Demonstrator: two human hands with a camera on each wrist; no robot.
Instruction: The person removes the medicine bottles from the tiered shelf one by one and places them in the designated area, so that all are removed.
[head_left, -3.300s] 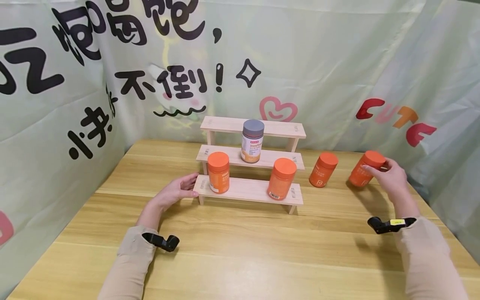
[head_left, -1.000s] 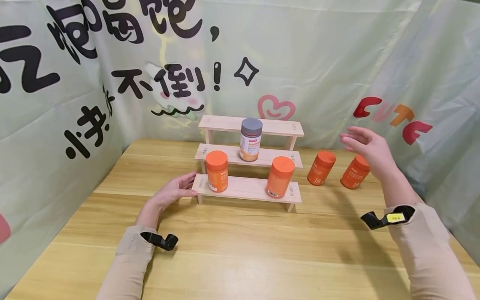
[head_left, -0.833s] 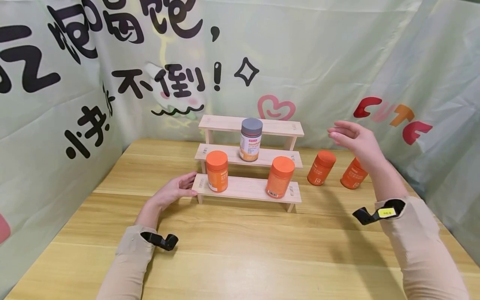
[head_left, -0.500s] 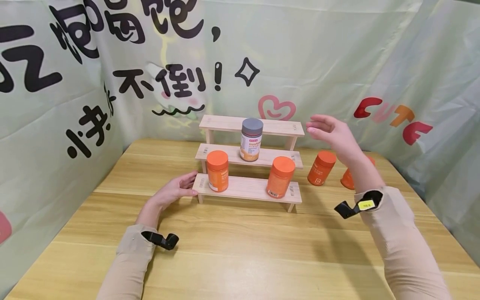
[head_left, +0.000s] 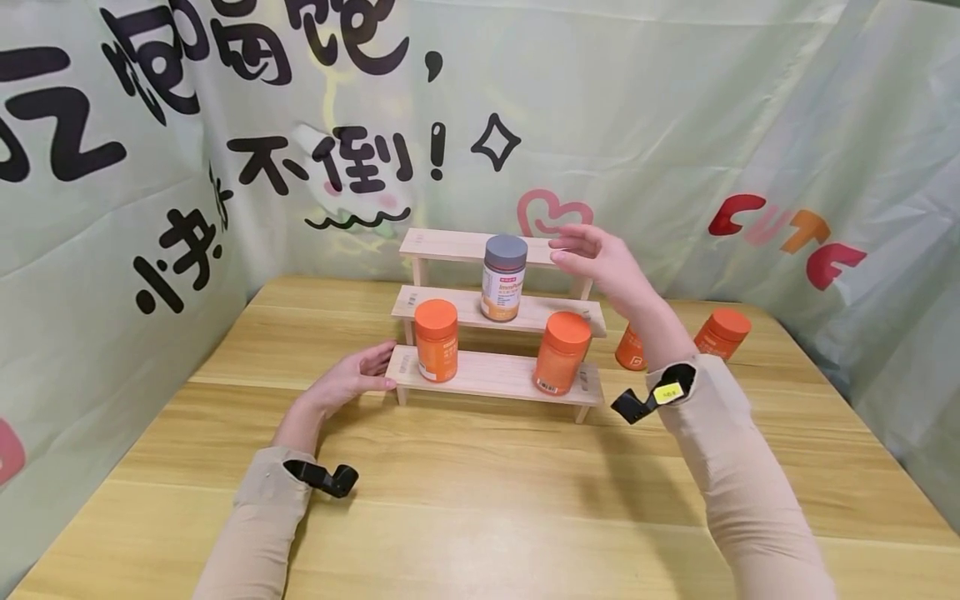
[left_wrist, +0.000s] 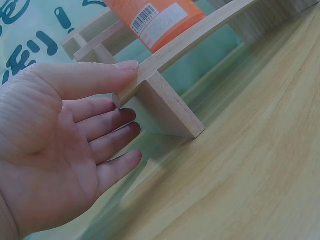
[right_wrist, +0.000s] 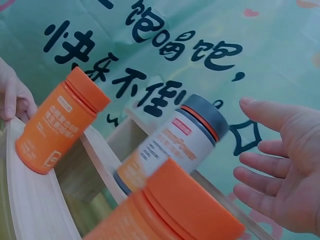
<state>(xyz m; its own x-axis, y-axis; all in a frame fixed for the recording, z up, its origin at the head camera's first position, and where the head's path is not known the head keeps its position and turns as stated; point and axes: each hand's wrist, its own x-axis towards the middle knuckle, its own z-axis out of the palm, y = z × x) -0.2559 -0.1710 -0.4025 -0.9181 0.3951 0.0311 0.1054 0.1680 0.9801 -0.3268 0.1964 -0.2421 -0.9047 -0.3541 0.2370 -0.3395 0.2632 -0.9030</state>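
My left hand (head_left: pixel 347 383) holds the left end of the bottom step of a three-step wooden display stand (head_left: pixel 491 373). In the left wrist view its thumb lies on the board's edge, the index fingertip just beneath and the other fingers extended. My right hand (head_left: pixel 603 262), empty and loosely spread, hovers to the right of a grey-lidded supplement bottle (head_left: pixel 502 287) on the middle step; the right wrist view shows a gap between fingers and bottle. Two orange bottles occupy the bottom step, one on the left (head_left: pixel 437 342) and one on the right (head_left: pixel 561 354).
Right of the stand, two more orange bottles are on the wooden table (head_left: pixel 450 500): the nearer-to-stand bottle (head_left: pixel 630 350) is partly covered by my right forearm, the other bottle (head_left: pixel 722 333) by my sleeve. A printed curtain (head_left: pixel 637 125) hangs behind.
My right hand has let go of the far-right orange bottle, risen and swept left to beside the grey-lidded bottle. The left hand keeps its place on the stand.
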